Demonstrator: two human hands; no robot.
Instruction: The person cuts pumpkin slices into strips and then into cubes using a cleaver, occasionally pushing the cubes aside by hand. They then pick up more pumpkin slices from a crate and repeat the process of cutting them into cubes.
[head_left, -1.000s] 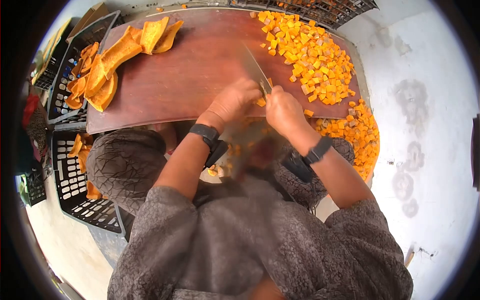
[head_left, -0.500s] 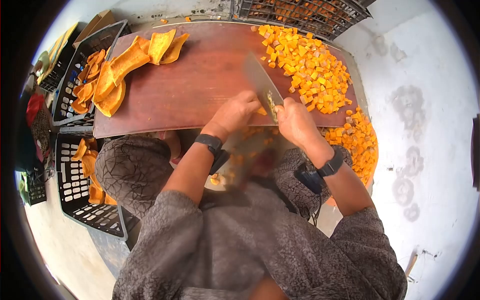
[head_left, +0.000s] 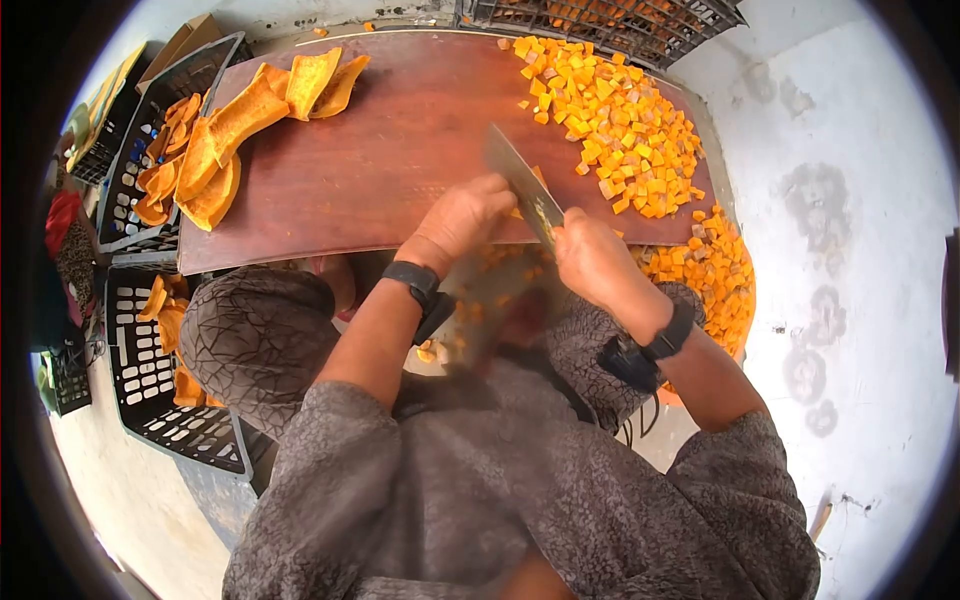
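My right hand (head_left: pixel 598 258) grips the handle of a broad kitchen knife (head_left: pixel 522 182), its blade slanting up and left over the red-brown board (head_left: pixel 380 170). Left of the blade, my left hand (head_left: pixel 460 222) is closed with its fingertips close to the steel. A bit of orange pumpkin piece (head_left: pixel 516 213) shows at those fingertips; the rest is hidden by the hand and knife. Diced pumpkin (head_left: pixel 625 130) lies in a wide heap on the board's right side. Long curved pumpkin slices (head_left: pixel 245 122) are piled at its left end.
Black plastic crates (head_left: pixel 135 345) with more pumpkin slices stand along the left. A second mass of cubes (head_left: pixel 715 275) sits below the board's right edge. Another dark crate (head_left: pixel 610 28) is behind the board, and a white wall (head_left: pixel 830 200) runs along the right.
The knife tip is slightly lower, and a bit of orange now shows just right of the blade. Both hands stay in nearly the same place; the view has shifted slightly.
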